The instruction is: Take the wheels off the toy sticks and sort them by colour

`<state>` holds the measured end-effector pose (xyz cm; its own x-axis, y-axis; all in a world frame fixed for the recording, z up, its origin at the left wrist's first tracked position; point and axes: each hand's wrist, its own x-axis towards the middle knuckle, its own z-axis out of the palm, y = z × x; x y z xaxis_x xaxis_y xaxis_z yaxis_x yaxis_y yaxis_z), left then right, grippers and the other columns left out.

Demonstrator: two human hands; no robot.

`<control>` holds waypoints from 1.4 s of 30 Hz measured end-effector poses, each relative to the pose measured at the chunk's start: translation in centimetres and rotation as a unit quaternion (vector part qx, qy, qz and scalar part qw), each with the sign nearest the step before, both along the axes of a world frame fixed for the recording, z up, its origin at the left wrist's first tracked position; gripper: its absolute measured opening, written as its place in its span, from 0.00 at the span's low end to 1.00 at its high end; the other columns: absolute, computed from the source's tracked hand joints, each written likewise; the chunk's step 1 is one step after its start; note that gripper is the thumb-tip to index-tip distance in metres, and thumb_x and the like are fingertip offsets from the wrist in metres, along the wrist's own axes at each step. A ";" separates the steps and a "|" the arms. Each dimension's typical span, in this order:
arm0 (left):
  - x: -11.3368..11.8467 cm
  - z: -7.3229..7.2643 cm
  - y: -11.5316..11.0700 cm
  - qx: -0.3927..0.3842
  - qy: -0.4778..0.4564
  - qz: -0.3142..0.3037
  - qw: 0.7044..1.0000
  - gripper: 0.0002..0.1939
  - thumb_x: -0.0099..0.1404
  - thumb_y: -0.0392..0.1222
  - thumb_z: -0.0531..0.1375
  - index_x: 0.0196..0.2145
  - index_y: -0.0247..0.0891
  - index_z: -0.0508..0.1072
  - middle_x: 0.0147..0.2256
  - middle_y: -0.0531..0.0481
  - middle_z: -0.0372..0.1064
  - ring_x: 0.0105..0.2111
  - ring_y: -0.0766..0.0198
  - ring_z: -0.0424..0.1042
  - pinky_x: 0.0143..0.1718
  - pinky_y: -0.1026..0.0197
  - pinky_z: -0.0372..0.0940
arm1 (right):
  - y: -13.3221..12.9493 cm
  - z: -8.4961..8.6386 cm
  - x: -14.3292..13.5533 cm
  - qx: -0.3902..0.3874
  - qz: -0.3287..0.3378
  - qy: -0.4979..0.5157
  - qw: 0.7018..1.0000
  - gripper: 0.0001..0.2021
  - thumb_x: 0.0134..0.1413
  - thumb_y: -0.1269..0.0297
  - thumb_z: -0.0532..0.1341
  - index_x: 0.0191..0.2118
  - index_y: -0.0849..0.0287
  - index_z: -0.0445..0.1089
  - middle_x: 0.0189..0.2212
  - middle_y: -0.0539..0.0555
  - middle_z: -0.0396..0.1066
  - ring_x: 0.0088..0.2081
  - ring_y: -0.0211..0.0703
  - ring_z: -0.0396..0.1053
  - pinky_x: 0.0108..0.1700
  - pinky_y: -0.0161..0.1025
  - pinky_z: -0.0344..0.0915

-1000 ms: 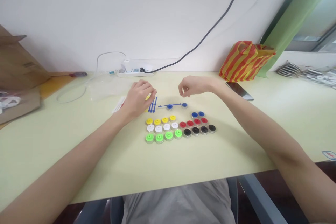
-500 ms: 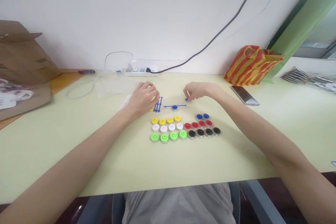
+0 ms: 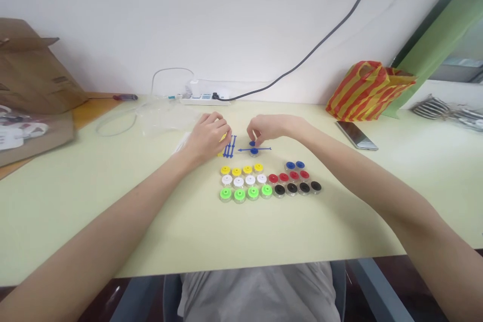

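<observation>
My right hand (image 3: pixel 264 128) pinches a small blue-topped disc (image 3: pixel 252 144) just behind another blue disc (image 3: pixel 254 151), which sits at the middle of a long blue arrow-shaped strip (image 3: pixel 266 149). Left of these, my left hand (image 3: pixel 213 133) rests with curled fingers at several short blue strips (image 3: pixel 230 147) and some yellow pieces (image 3: pixel 220 154); what its fingertips hold is hidden. Nearer me stand rows of clear-based discs: yellow (image 3: pixel 236 172), white (image 3: pixel 238 181), green (image 3: pixel 239 195), red (image 3: pixel 284 177), black (image 3: pixel 292 189), and two blue (image 3: pixel 290 165).
A phone (image 3: pixel 356 135) and a striped bag (image 3: pixel 364 90) are at the right. Along the wall lies a power strip (image 3: pixel 206 101) with a dark cable. Clear plastic (image 3: pixel 166 116) lies behind my left hand; a cardboard box (image 3: pixel 33 70) stands far left.
My right hand has moved left with the small blue disc, from the strip's right end to behind the disc at its middle. My left hand stays by the short strips. The view has shifted slightly.
</observation>
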<state>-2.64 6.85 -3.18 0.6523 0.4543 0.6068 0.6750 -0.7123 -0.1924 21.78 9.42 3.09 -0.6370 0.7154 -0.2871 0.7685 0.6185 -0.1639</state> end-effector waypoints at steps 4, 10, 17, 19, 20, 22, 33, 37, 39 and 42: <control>-0.1 -0.1 0.2 0.001 -0.002 0.002 1.000 0.17 0.75 0.38 0.52 0.33 0.37 0.78 0.36 0.39 0.79 0.48 0.46 0.73 0.51 0.43 0.65 | 0.5 0.8 -0.8 0.016 0.015 0.030 0.999 0.03 0.58 0.71 0.69 0.39 0.62 0.80 0.34 0.56 0.81 0.31 0.41 0.73 0.33 0.36 0.62; -0.8 -0.3 0.6 -0.005 -0.019 0.002 1.000 0.14 0.71 0.37 0.55 0.32 0.38 0.79 0.35 0.39 0.79 0.48 0.45 0.73 0.50 0.41 0.65 | 1.0 0.0 -4.7 0.057 0.109 0.101 0.987 0.08 0.53 0.79 0.66 0.34 0.63 0.82 0.34 0.56 0.82 0.33 0.40 0.72 0.37 0.35 0.63; -0.9 0.0 0.6 0.004 -0.047 0.036 0.998 0.14 0.70 0.36 0.55 0.30 0.39 0.77 0.34 0.40 0.78 0.48 0.45 0.72 0.50 0.42 0.65 | 1.3 -2.1 -5.1 0.026 0.117 0.138 0.983 0.07 0.49 0.78 0.69 0.33 0.62 0.83 0.32 0.54 0.82 0.32 0.41 0.74 0.37 0.35 0.64; -0.8 0.0 0.6 -0.003 -0.048 0.033 0.998 0.13 0.70 0.36 0.55 0.29 0.39 0.77 0.34 0.40 0.78 0.48 0.45 0.72 0.50 0.41 0.64 | 1.1 -2.3 -5.1 0.037 0.113 0.133 0.984 0.07 0.49 0.78 0.69 0.33 0.62 0.83 0.31 0.53 0.82 0.31 0.41 0.73 0.36 0.35 0.63; -0.8 0.0 0.6 -0.006 -0.046 0.031 0.998 0.13 0.70 0.36 0.55 0.29 0.39 0.77 0.34 0.40 0.78 0.48 0.45 0.72 0.50 0.41 0.64 | 1.1 -2.3 -5.2 0.041 0.112 0.132 0.984 0.07 0.49 0.78 0.69 0.33 0.62 0.83 0.31 0.53 0.82 0.31 0.41 0.73 0.36 0.35 0.63; -0.8 0.0 0.6 -0.007 -0.041 0.031 0.999 0.14 0.70 0.36 0.55 0.29 0.39 0.76 0.35 0.39 0.78 0.48 0.45 0.72 0.51 0.41 0.64 | 0.9 -2.2 -5.3 0.048 0.110 0.128 0.984 0.07 0.50 0.78 0.69 0.33 0.62 0.83 0.32 0.54 0.82 0.32 0.41 0.73 0.36 0.35 0.63; -0.9 -0.1 0.7 0.004 -0.055 0.038 0.998 0.14 0.71 0.36 0.54 0.29 0.39 0.74 0.34 0.40 0.78 0.49 0.45 0.72 0.51 0.42 0.64 | 0.8 -2.4 -5.5 0.008 0.116 0.155 0.981 0.06 0.48 0.79 0.69 0.29 0.61 0.81 0.29 0.52 0.81 0.30 0.39 0.71 0.36 0.35 0.62; -0.7 0.1 0.3 -0.020 -0.060 0.022 0.998 0.15 0.76 0.39 0.51 0.35 0.38 0.76 0.37 0.40 0.78 0.45 0.49 0.73 0.48 0.46 0.64 | 1.0 -1.2 -4.1 0.046 0.086 0.173 0.980 0.04 0.53 0.76 0.68 0.32 0.62 0.81 0.31 0.54 0.81 0.32 0.40 0.71 0.38 0.36 0.62; -0.4 0.2 0.0 -0.043 -0.044 -0.004 0.998 0.15 0.77 0.41 0.51 0.41 0.37 0.77 0.40 0.40 0.79 0.44 0.50 0.73 0.47 0.47 0.64 | 0.8 -0.3 -2.9 0.085 0.068 0.193 0.975 0.04 0.57 0.74 0.67 0.35 0.63 0.81 0.35 0.56 0.81 0.36 0.43 0.73 0.41 0.36 0.62; 0.4 0.2 -0.4 -0.072 -0.029 -0.028 0.997 0.15 0.78 0.44 0.52 0.45 0.37 0.78 0.41 0.41 0.79 0.45 0.50 0.73 0.48 0.47 0.63 | -0.2 0.5 -1.1 0.116 0.039 0.218 0.968 0.04 0.60 0.73 0.65 0.37 0.63 0.79 0.39 0.58 0.80 0.40 0.45 0.73 0.43 0.38 0.63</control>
<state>-2.25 6.41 -2.96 0.6450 0.5035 0.5749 0.6409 -0.7661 -0.0482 20.73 9.19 3.63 -0.7160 0.6732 0.1847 0.6071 0.7311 -0.3114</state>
